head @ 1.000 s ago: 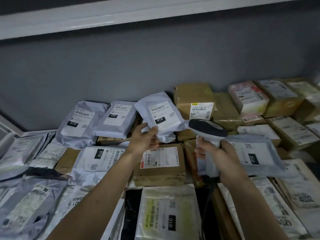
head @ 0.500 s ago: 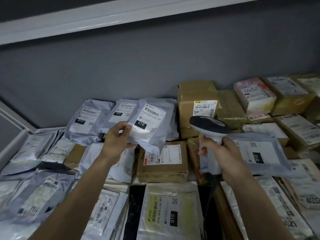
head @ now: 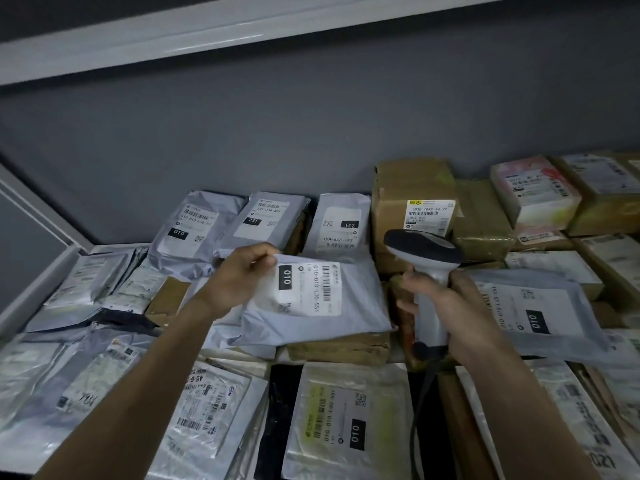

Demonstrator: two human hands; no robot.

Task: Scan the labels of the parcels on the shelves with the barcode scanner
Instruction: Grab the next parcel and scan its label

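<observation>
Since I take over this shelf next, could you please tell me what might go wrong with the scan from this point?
The left hand pinches only the corner of the grey plastic mailer bag, so it could slip from the grip. Its white label lies sideways and slightly creased, which may spoil the read. The white handheld barcode scanner with the dark head in the right hand sits near the brown cardboard box's label and might catch that instead.

A plain grey back wall (head: 242, 140) closes off the shelf bay. Above the wall, a pale shelf edge (head: 207, 36) slants across the top and catches a soft glare. Left of the wall runs a pale side rail (head: 38, 216).
</observation>
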